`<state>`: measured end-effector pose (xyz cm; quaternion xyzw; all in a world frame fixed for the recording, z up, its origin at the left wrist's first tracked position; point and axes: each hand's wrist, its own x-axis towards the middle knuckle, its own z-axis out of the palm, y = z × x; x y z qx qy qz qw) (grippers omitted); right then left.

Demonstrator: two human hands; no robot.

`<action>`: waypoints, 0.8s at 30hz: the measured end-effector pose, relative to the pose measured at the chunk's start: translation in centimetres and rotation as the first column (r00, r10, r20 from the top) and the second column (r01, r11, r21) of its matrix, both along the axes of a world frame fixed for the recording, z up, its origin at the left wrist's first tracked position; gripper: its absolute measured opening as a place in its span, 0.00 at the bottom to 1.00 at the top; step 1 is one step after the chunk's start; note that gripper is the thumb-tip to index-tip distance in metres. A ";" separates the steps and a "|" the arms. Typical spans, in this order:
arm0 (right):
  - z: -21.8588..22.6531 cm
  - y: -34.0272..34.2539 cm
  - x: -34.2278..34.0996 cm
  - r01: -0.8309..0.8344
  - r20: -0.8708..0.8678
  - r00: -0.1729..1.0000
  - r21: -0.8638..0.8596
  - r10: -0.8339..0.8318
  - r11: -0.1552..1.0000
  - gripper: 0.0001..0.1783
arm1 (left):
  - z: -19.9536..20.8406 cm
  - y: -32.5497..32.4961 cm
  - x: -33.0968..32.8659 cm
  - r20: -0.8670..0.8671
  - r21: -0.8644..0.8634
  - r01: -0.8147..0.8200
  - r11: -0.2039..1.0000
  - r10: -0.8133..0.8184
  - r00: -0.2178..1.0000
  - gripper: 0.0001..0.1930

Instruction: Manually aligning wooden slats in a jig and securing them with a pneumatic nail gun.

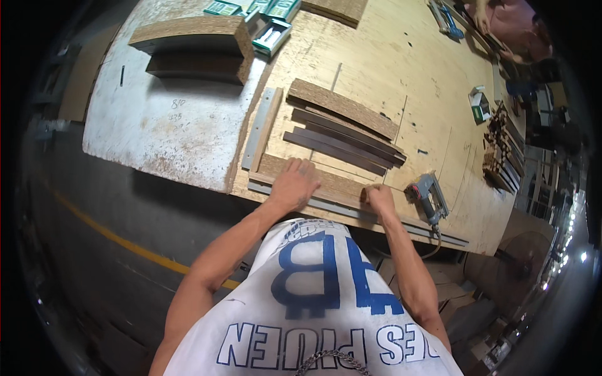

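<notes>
A brown particleboard strip [342, 187] lies along the table's front edge, its left end near a wooden stop [268, 128]. My left hand [297, 185] rests on its left part with the fingers stretched out. At its right end my right hand [380, 200] is closed, fingers curled against the board's end; the fingertips are partly hidden. A long metal rail [338, 210] runs along the strip's near side. Just beyond lie a wider particleboard piece [345, 110] and dark brown strips [332, 150]. To the right of my right hand sits a pneumatic nail gun [428, 195] with a hose.
Stacked particleboard pieces [188, 42] stand on the white tabletop [169, 119] at left. Green-and-white boxes [273, 36] sit at the back. A bundle of thin wood strips [498, 150] and a small open box [480, 105] are at right. Another person's hands [483, 22] show at far right.
</notes>
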<state>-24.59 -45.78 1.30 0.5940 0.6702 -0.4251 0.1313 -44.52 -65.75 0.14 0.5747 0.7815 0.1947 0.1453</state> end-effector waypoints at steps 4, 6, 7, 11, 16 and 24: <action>-1.7 0.3 0.6 0.031 -0.073 0.997 -0.073 -0.037 0.997 0.20 | 0.7 -1.1 -2.2 -0.081 -0.014 0.051 0.999 -0.052 0.995 0.21; -0.6 -0.6 -0.4 -0.055 0.046 0.998 0.052 0.052 0.997 0.19 | 0.4 -1.8 -3.1 -0.082 -0.036 0.051 0.998 -0.054 0.995 0.20; -0.5 -0.8 -0.8 -0.056 0.080 0.996 0.099 0.048 0.994 0.18 | -0.1 -2.3 -3.5 -0.087 0.013 0.007 1.000 -0.006 0.996 0.19; 1.1 0.0 -1.7 -0.059 0.153 0.987 -0.001 0.058 0.998 0.19 | -0.7 -2.9 -4.1 -0.104 0.079 -0.012 0.997 0.021 0.994 0.17; -2.1 1.3 0.0 0.056 0.012 0.998 -0.110 -0.055 0.992 0.17 | -0.5 -2.3 -4.0 -0.079 -0.004 0.017 1.000 -0.018 0.997 0.18; 1.9 1.7 -0.9 -0.346 0.073 0.934 -0.056 0.349 0.937 0.28 | -0.7 -2.9 -4.4 -0.160 0.011 0.066 0.998 -0.063 0.985 0.22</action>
